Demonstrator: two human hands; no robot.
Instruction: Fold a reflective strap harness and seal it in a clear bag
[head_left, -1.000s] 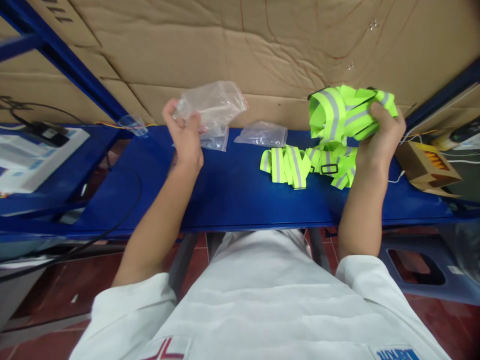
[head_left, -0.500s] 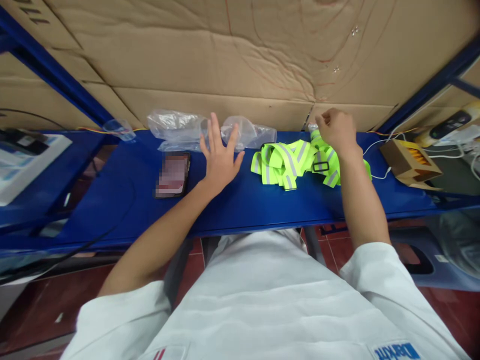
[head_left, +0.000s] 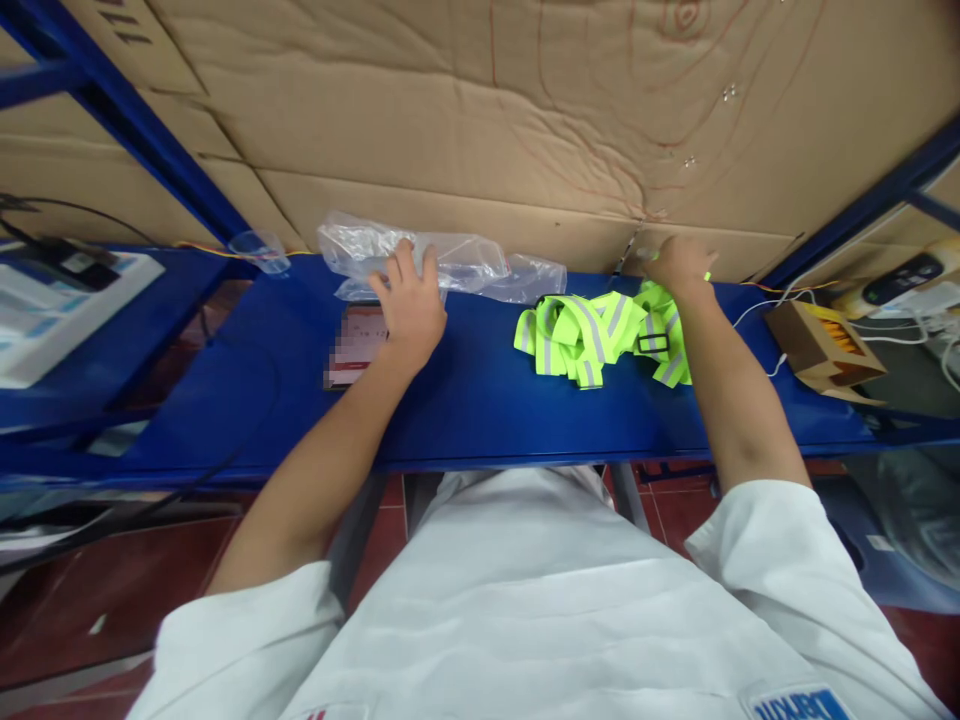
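Note:
A neon-yellow reflective vest (head_left: 581, 335) of grey-striped straps with a black buckle lies bunched on the blue tabletop (head_left: 480, 410). My right hand (head_left: 681, 268) is closed at its far right end, and a bit of yellow strap shows beside the knuckles; the fingertips are partly hidden. Something clear, too small to name, is by those fingers. To the left, my left hand (head_left: 412, 308) is open, fingers apart and bent, its tips at the clear plastic bags (head_left: 469, 262) along the back. Just left of that hand lies a phone (head_left: 356, 345), partly covered by it.
Cardboard (head_left: 450, 120) walls the back. A clear plastic cup (head_left: 261, 252) sits at the back left, near a white box (head_left: 75, 310). On the right are an opened small carton (head_left: 821, 345) with orange contents and white cables (head_left: 896, 335). Blue frame posts flank the table.
My left hand has moved left and its fingers have bent over the bags. My right hand stays near the vest, where the strap to the right of my forearm has been drawn up.

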